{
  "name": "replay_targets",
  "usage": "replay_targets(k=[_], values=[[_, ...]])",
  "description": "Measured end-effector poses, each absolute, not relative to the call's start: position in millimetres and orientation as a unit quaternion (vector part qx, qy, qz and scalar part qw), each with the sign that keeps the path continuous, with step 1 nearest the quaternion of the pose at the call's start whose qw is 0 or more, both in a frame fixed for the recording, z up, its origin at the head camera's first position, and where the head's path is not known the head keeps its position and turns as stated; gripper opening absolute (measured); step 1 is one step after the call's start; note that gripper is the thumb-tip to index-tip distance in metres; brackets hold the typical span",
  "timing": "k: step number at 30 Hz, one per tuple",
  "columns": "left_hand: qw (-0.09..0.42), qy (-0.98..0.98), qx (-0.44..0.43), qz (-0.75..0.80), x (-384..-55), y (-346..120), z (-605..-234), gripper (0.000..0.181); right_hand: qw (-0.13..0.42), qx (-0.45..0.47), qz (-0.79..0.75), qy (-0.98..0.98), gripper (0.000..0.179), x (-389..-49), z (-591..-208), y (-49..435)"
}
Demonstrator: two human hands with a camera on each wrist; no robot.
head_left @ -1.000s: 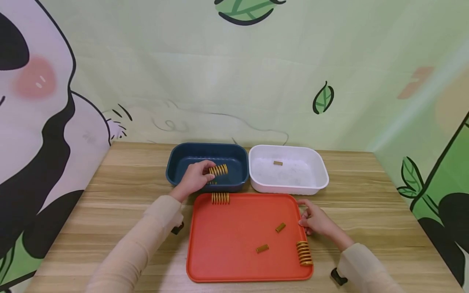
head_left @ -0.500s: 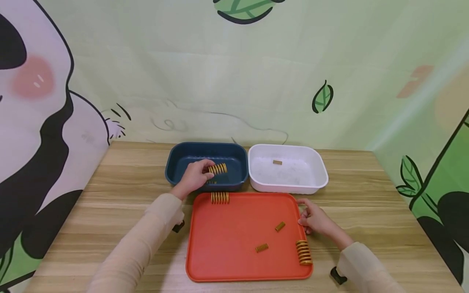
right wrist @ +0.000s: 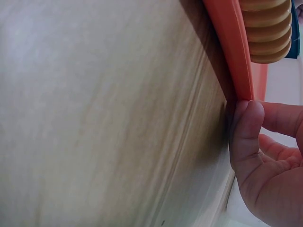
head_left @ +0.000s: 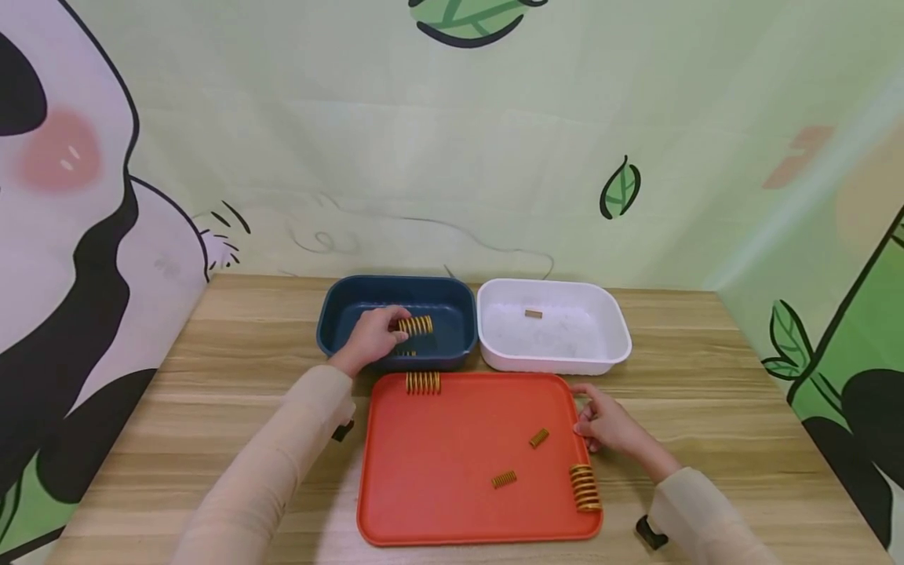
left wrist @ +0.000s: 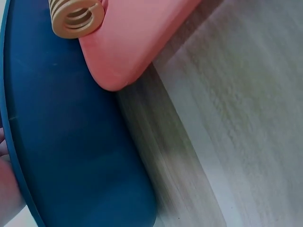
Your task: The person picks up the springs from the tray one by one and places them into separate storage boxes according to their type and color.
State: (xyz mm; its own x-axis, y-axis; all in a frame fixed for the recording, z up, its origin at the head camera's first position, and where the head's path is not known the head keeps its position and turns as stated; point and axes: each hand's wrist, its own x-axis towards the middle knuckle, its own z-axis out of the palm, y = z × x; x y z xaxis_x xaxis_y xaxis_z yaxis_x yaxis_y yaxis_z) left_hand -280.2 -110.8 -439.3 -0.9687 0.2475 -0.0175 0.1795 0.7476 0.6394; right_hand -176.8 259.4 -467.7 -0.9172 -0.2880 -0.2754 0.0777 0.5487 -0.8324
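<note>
My left hand [head_left: 372,337] reaches over the dark blue bin [head_left: 326,314] and pinches a large gold coil spring [head_left: 417,325] between thumb and fingers. Below it inside the bin, part of another spring [head_left: 405,353] shows. In the left wrist view only a bit of the hand [left wrist: 7,189] appears, behind the bin's wall. With thumb and fingers, my right hand [head_left: 607,422] holds the right edge of the red tray [head_left: 452,447]. On that tray lie two small springs, one [head_left: 539,438] above the other [head_left: 504,479], and two large ones, at the top edge [head_left: 423,383] and right edge [head_left: 585,487].
Right of the blue bin stands a white bin [head_left: 554,365] with one small spring [head_left: 533,314] in it. Both bins sit just behind the tray on a wooden table [head_left: 247,377]. A printed cloth backdrop [head_left: 353,157] rises behind the table.
My left hand, still pinching the large spring over the blue bin, has shifted very slightly left. My right hand stays at the tray's edge, and the springs on the tray lie as before.
</note>
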Motion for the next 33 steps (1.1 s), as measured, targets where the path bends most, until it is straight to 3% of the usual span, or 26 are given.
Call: replay_targets(k=[33], values=[[0.115, 0.935, 0.122, 0.314, -296.0, -123.6, -444.8, 0.033, 0.192, -0.061, -0.471, 0.859, 0.056, -178.2, -470.6, 261.8]])
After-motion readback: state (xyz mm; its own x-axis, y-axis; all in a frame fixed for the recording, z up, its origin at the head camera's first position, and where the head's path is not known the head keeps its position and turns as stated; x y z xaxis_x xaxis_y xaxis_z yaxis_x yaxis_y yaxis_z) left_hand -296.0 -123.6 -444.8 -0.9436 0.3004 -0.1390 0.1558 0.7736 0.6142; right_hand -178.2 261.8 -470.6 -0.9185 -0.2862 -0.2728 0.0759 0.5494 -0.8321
